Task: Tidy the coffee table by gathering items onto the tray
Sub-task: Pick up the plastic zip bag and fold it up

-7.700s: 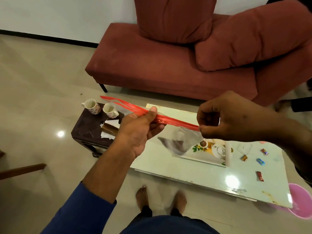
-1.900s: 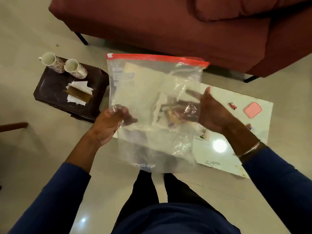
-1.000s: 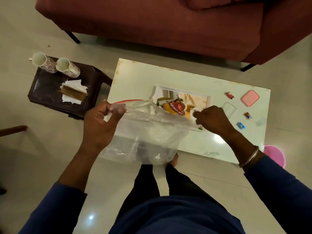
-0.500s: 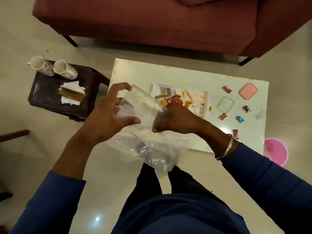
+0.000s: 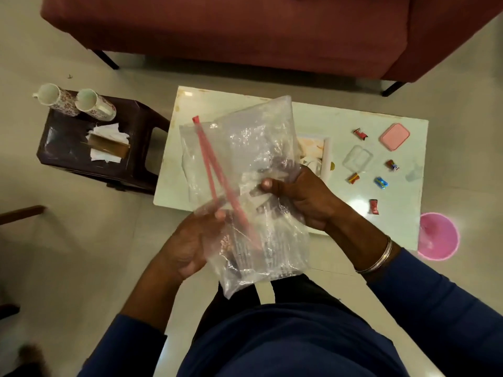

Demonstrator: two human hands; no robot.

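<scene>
I hold a crumpled clear zip bag (image 5: pixel 253 148) with a red zip strip in front of me, above the near edge of the white coffee table (image 5: pixel 340 115). My left hand (image 5: pixel 187 246) grips its lower left part. My right hand (image 5: pixel 302 197) grips its right side, thumb on top. The printed tray (image 5: pixel 326 156) lies on the table, mostly hidden behind the bag. Right of it lie a clear container (image 5: pixel 357 158), a pink lid (image 5: pixel 394 136) and several wrapped candies (image 5: pixel 381 183).
A dark side stool (image 5: pixel 136 148) at the left carries two patterned mugs (image 5: pixel 95 104) and torn paper (image 5: pixel 107 144). A red sofa (image 5: pixel 245 31) stands behind the table. A pink bucket (image 5: pixel 438 236) sits on the floor at the table's right end.
The bag was held up flat, then lowered and crumpled. Both hands have now gathered it so the red zip strip runs diagonally, and my right hand has shifted to its right side.
</scene>
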